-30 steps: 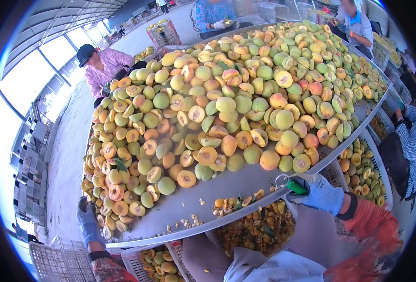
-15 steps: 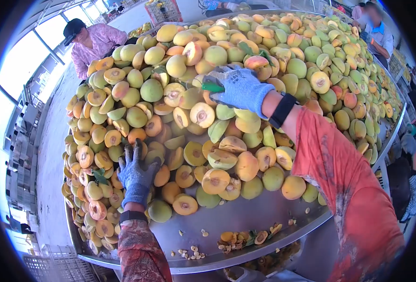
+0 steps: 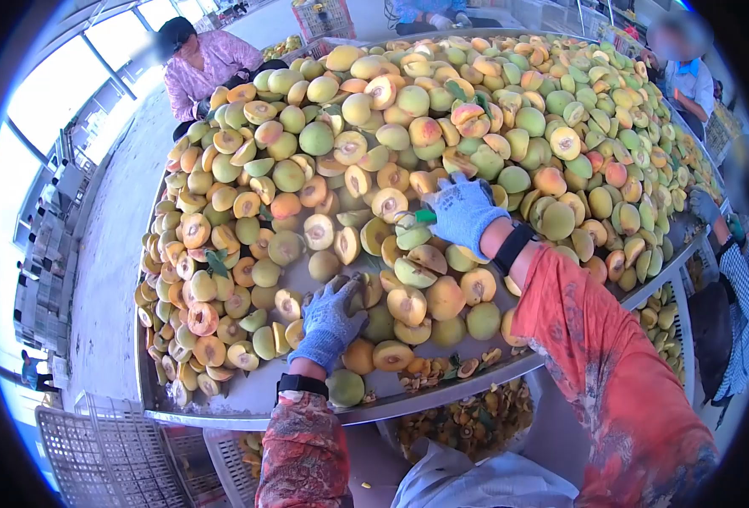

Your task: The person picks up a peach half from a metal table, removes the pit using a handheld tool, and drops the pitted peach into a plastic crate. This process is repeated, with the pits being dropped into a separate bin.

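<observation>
A large heap of yellow-green fruit (image 3: pixel 315 138), many pieces halved with brown pits showing, covers a metal table (image 3: pixel 256 389). My left hand (image 3: pixel 332 317), in a blue-grey glove, rests at the near edge of the heap, its fingers bent over fruit; what lies under the fingertips is hidden. Farther right, my right hand (image 3: pixel 465 213), in a blue glove, is closed on a green-handled tool (image 3: pixel 425 217) above halved fruit. The tool's blade cannot be made out.
Scraps (image 3: pixel 442 370) lie at the table's near rim, above a container of fruit waste (image 3: pixel 476 419). White crates (image 3: pixel 95 449) stand lower left. A person in pink (image 3: pixel 214 59) is at the back left, another person (image 3: pixel 688 85) at the right; a gloved hand (image 3: pixel 704 206) reaches in there.
My left hand has moved right and nearer the table's edge. My right hand has come down, nearer to me. The view has shifted, with more of the crates and waste container showing.
</observation>
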Tool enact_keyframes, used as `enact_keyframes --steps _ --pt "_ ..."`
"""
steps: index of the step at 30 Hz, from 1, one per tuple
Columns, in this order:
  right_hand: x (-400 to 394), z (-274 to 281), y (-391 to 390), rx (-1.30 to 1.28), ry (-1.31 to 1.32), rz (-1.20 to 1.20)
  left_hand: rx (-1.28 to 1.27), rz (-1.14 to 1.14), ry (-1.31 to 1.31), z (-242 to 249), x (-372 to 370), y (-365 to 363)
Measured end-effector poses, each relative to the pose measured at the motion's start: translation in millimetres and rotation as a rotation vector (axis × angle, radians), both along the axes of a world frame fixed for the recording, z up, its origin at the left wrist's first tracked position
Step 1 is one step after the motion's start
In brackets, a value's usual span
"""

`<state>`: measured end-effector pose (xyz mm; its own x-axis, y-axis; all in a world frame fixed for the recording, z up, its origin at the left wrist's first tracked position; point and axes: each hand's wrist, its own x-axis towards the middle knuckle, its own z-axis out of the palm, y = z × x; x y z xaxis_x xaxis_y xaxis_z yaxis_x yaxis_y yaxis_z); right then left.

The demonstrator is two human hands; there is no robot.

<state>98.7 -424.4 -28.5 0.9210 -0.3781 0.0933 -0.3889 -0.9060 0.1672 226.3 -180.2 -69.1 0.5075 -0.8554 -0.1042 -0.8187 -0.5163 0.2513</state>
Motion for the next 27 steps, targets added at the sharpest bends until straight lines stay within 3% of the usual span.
enact_keyframes --steps 1,3,4,5,6,7,9,11,13,14,15,17,20,22,24,25,27 --pt "-15 7 13 0.088 -0.001 -0.014 -0.002 -0.006 -0.005 -7 10 7" --pt "-39 20 32 0.012 0.018 0.101 -0.158 -0.192 0.352 -28 45 15" --pt "-48 35 32 0.017 0.010 0.091 -0.064 -0.071 0.360 22 34 3" --pt "-59 50 32 0.269 -0.025 0.062 -0.055 -0.076 0.354 36 34 -14" --pt "-67 59 28 0.520 -0.064 0.033 -0.156 0.099 0.307 44 35 -33" --pt "-82 55 23 0.590 -0.374 0.099 -0.259 0.271 0.257 53 35 -54" --pt "-113 77 22 0.925 -0.545 0.025 -0.078 0.267 -0.126 77 15 -101" --pt "-145 72 27 1.633 -0.925 -0.046 0.004 0.226 -0.197 54 18 -134" --pt "-184 62 29 1.565 -0.902 -0.187 0.108 0.216 -0.309 29 10 -164" --pt "-202 58 30 1.502 -0.861 -0.308 0.237 0.224 -0.230 15 12 -176" --pt "-217 53 30 1.460 -0.876 -0.342 0.208 0.291 -0.248 9 1 -184" --pt "-243 37 33 0.870 -0.647 -0.221 0.207 0.293 -0.197 13 -7 -189" --pt "-267 15 54 0.909 -0.553 -0.446 0.101 0.247 -0.201 13 -9 -176" --pt "-266 27 62 1.044 -0.501 -0.418 0.050 0.241 -0.197 20 -11 -163" --pt "-268 28 75 1.213 -0.463 -0.366 -0.582 0.324 0.405 11 1 -141" --pt "-268 29 84 1.216 -0.464 -0.352 -0.812 0.245 0.542 10 3 -126" --pt "-265 30 104 1.108 -0.639 -0.233 -1.062 0.269 0.971 49 -35 -86"
